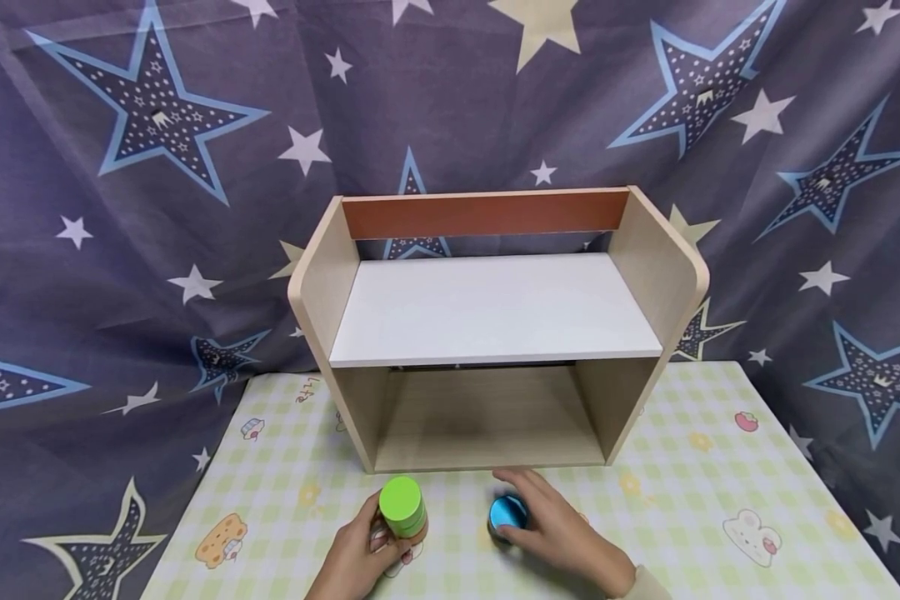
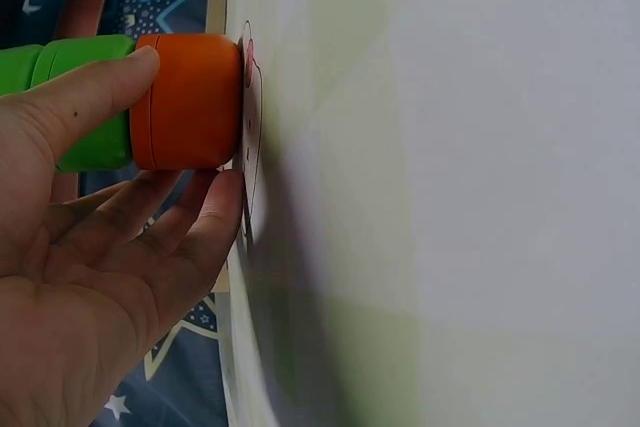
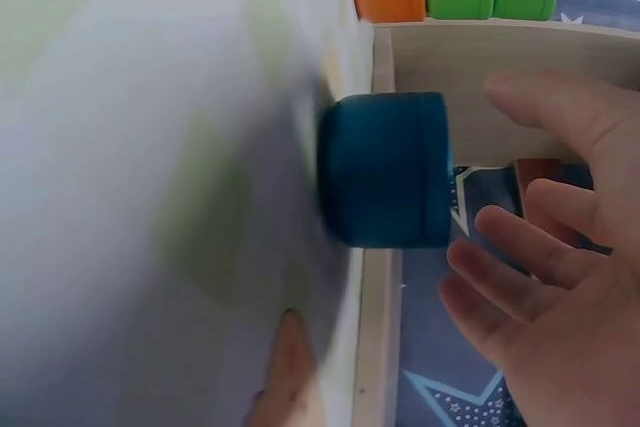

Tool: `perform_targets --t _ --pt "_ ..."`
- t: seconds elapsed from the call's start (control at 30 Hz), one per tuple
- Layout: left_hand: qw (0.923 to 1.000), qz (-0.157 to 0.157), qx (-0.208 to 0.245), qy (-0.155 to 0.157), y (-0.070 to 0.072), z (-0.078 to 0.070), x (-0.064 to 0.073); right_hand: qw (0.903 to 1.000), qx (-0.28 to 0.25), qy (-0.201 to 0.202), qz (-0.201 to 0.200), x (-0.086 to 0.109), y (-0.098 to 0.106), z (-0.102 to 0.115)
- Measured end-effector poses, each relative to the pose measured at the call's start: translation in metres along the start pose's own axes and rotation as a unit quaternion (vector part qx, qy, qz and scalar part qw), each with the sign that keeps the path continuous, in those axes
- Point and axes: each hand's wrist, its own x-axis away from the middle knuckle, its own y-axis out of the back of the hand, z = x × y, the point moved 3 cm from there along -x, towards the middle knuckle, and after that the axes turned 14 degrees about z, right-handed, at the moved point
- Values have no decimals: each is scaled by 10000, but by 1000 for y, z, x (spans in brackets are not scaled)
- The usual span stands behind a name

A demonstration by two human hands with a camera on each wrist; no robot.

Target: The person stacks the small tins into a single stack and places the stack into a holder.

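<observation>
On the table in the head view, my left hand (image 1: 362, 550) is at a stack of small round canisters. Two green canisters (image 1: 402, 500) sit on top of an orange canister (image 2: 190, 107), which stands on the cloth. In the left wrist view, my thumb lies on the side near the green and orange seam, with the fingers curled at the opposite side. My right hand (image 1: 558, 529) is beside a blue canister (image 1: 508, 515) with a shiny top. The right wrist view shows its fingers spread and apart from the blue canister, which stands upright on the cloth.
Behind both hands stands a wooden shelf unit (image 1: 656, 275) with a white upper shelf (image 1: 495, 308) and a lower compartment. A checked cloth (image 1: 270, 483) covers the table. A star-patterned curtain (image 1: 435, 100) hangs behind. One fingertip (image 3: 290, 377) shows low in the right wrist view.
</observation>
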Motion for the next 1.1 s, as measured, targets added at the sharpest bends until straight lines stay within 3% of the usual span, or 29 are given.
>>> perform_targets --t 0.27,1.1 --pt "10000 -10 13 -13 -1 0 0 9995 -50 -236 189 8 -6 -8" --pt "10000 -60 -8 -42 -1 2 -1 9997 37 -37 232 13 -13 -15"
